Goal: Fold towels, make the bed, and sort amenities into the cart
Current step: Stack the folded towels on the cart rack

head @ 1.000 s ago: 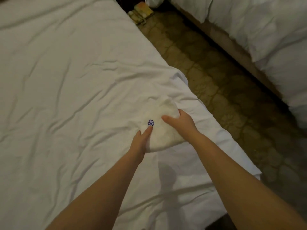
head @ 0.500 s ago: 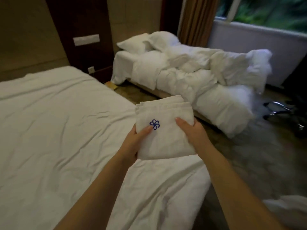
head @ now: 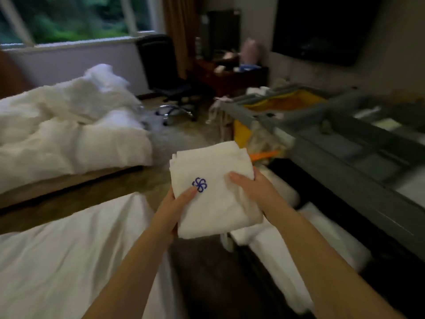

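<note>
A folded white towel point(head: 213, 203) with a blue flower emblem is held in the air between both hands. My left hand point(head: 171, 209) grips its left edge, thumb on top near the emblem. My right hand point(head: 255, 192) grips the right edge, thumb lying over the top. The towel hangs above the gap between the white bed point(head: 69, 261) at lower left and the grey housekeeping cart point(head: 345, 157) at right.
A second bed point(head: 69, 134) with a rumpled white duvet stands at left. White pillows or linen point(head: 299, 240) lie low beside the cart. The cart carries a yellow bag point(head: 287, 102). A black office chair point(head: 165, 81) and a dark desk point(head: 230, 74) stand further back.
The towel was lifted off the bed with both hands. My view swung right from the beds to the cart, with the towel carried along.
</note>
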The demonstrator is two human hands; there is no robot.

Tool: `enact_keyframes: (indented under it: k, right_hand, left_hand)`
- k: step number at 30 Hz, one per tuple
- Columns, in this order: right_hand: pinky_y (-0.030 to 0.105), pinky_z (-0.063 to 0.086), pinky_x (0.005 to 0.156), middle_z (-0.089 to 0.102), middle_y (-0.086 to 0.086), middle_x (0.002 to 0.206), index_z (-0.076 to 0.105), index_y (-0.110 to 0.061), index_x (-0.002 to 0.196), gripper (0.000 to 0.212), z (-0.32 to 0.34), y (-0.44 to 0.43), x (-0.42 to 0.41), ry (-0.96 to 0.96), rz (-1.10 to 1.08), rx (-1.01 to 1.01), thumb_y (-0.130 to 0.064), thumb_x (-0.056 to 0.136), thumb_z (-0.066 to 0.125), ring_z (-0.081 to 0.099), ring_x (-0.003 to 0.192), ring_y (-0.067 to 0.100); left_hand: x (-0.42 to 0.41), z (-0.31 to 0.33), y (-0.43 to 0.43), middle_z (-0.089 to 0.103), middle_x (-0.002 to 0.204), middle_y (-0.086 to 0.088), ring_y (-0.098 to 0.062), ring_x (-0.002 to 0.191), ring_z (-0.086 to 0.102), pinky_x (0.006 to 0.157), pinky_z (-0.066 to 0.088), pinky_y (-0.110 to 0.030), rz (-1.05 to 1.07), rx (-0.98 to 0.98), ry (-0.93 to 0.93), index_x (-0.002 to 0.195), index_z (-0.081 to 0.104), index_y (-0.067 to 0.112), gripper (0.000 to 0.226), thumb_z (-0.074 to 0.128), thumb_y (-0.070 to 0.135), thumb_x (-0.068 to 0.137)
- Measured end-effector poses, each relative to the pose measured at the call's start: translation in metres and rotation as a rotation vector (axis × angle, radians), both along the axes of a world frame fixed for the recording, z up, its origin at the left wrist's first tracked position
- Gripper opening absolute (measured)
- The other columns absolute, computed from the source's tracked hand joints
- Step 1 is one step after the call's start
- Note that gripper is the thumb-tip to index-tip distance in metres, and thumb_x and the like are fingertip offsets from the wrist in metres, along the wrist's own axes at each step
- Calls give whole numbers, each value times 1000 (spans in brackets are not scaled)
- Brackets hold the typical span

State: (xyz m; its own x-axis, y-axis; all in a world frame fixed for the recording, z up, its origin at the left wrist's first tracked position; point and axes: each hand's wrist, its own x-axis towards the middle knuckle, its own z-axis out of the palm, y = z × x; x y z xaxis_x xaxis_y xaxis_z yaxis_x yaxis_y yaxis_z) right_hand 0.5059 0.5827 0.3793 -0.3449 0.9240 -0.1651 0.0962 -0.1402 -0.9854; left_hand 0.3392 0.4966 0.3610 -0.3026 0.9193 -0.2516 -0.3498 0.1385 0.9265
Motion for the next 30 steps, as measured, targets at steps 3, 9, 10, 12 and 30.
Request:
enact_keyframes:
  k: [3,9,10,12,30]
  right_hand:
    - [38,52,87,62,-1,117,49,-29,123,47,-26,-26,95,31,-90,-117,-26,82,72,61,102,18]
    - [23,48,65,59,-7,108,45,-28,122,46,-77,-106,218,34,-399,-214,-23,84,70,58,91,10]
    - [22,46,62,56,-11,102,43,-29,119,44,-85,-116,230,24,-467,-228,-23,85,69,56,87,7]
    - [23,45,62,52,-15,95,41,-30,117,42,-99,-133,253,33,-586,-267,-24,86,68,54,84,5]
    - [43,52,83,53,1,110,41,-18,135,44,-164,-196,260,-162,-1279,-593,-21,93,54,57,96,24]
  left_hand:
    - [79,-24,6,75,90,1,-17,78,72,58,58,-30,-109,-64,-35,112,59,20,33,64,21,80]
    - [195,-62,-8,71,107,-4,-23,95,68,76,58,-38,-417,-197,-34,125,54,18,49,64,19,76]
    - [209,-67,-8,71,107,-3,-23,95,68,76,58,-37,-471,-199,-10,123,55,18,46,63,18,78]
    - [237,-76,-6,72,101,-2,-18,88,70,68,58,-30,-579,-200,39,118,56,17,32,59,10,87]
    - [312,-161,28,55,115,-1,-15,96,52,78,43,-25,-1199,-118,688,124,49,18,29,46,12,97]
